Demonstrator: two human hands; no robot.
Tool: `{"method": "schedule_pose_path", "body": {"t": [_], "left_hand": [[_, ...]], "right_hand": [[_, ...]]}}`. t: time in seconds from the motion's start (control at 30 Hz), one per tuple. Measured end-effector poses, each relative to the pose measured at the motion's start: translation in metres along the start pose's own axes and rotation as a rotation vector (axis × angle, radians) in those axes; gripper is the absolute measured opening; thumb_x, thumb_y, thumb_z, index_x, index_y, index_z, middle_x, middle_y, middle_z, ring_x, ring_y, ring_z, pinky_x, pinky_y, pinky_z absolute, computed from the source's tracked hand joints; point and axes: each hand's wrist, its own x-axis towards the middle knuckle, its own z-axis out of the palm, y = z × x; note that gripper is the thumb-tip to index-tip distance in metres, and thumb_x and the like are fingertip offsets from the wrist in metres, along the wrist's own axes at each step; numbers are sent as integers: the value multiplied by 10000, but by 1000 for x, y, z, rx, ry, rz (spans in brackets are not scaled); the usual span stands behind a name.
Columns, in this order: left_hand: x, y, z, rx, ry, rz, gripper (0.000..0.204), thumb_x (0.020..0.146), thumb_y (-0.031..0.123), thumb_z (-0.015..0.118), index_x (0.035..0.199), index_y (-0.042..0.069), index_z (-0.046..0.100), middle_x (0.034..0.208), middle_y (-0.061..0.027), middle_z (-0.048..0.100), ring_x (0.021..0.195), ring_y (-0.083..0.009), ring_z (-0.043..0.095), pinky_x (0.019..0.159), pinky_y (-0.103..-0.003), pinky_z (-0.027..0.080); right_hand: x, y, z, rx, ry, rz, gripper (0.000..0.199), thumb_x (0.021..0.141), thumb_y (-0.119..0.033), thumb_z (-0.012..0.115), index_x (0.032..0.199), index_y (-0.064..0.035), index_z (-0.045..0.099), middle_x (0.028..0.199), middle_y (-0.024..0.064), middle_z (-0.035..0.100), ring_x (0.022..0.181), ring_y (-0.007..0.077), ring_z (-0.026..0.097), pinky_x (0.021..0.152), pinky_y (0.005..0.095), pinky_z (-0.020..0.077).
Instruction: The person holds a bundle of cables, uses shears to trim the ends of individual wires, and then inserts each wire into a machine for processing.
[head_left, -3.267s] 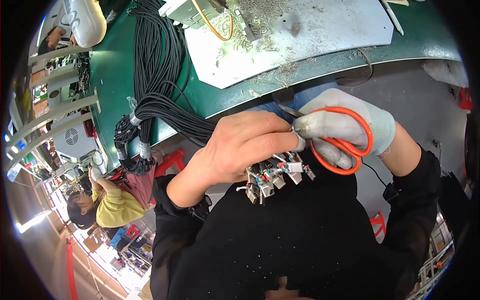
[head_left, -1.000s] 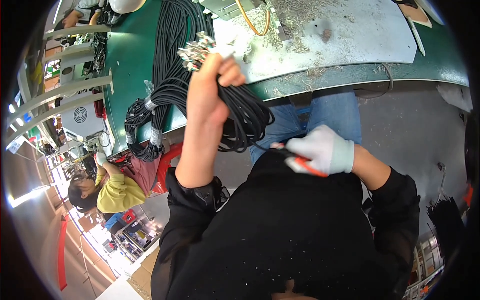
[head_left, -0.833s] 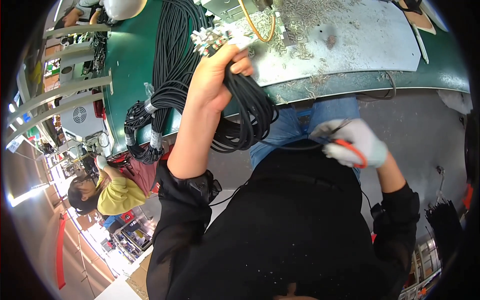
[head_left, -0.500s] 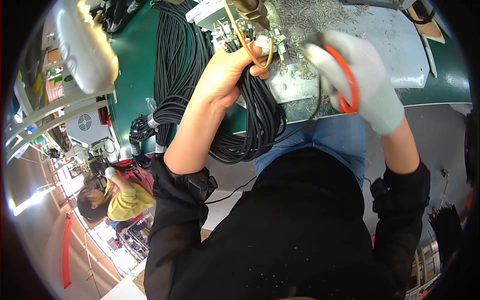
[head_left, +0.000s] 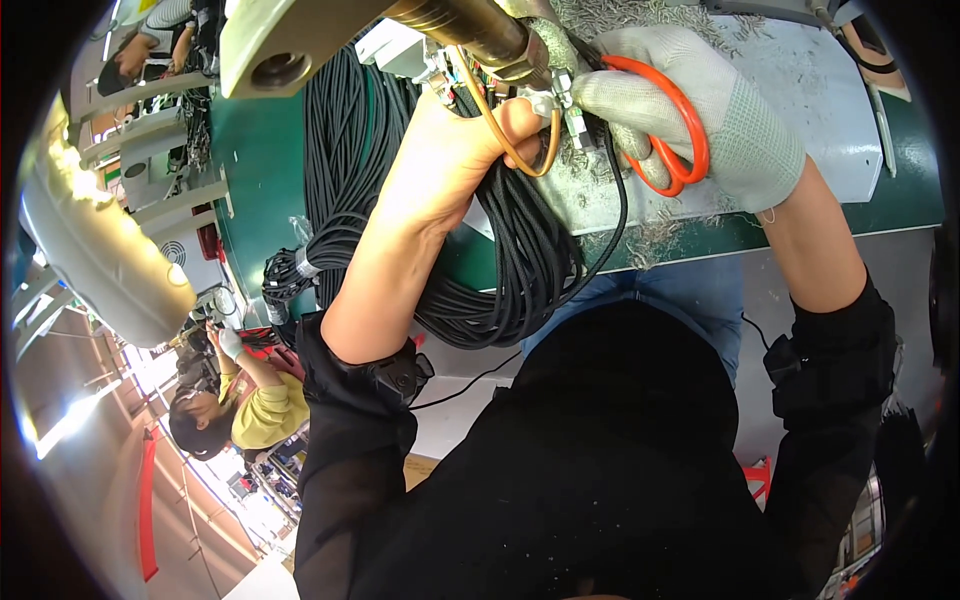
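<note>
My bare left hand is closed around the upper end of a looped bundle of black cables, its thumb by a small metal fixture. My right hand, in a grey-white knitted glove, is closed on scissors with red loop handles; their blades are hidden. The right fingertips reach the fixture, right beside the left thumb. One black cable curves up from the bundle to the right fingers; whether they pinch it is hidden. A bent brown tube passes in front of my left fingers.
Above the fixture hangs a thick metal spindle from a machine arm. Grey clippings litter the metal plate on the green table. More black cables lie left. A pale lamp and a person in yellow are further left.
My right hand has moved left and up with the red-handled scissors to the fixture, beside my left thumb. My left hand has stayed on the bundle. More of the machine arm and spindle shows.
</note>
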Motion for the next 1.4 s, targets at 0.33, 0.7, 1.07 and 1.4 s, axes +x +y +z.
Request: {"method": "schedule_pose_path", "body": {"t": [0.33,0.7,1.07,1.4], "left_hand": [[1,-1,-1,204,56,98,412,696,259,796,968,20,600,779,-14,599,685,-84,566,631,-229,477],[-6,5,5,349,133,130,383,675,242,782,933,18,608,800,-15,591,723,-93,557,643,-237,469],[-3,5,5,290,95,169,379,682,230,778,935,12,596,792,-14,584,723,-98,553,644,-244,472],[-22,-11,7,-122,-55,29,152,855,146,600,908,14,548,778,-29,574,692,-128,543,627,-255,445]], "right_hand": [[4,11,-12,-666,3,-840,215,685,-22,639,893,7,589,583,57,486,508,159,529,466,266,402],[-1,28,-12,-234,-158,-297,338,697,58,611,1027,-11,589,676,68,511,507,150,506,483,253,421],[6,23,-11,-480,-76,-670,259,738,7,619,996,-6,596,667,55,509,526,137,533,476,240,426],[-44,-9,8,-339,128,-235,108,763,-73,593,836,0,561,554,45,489,471,125,526,455,261,424]]}}
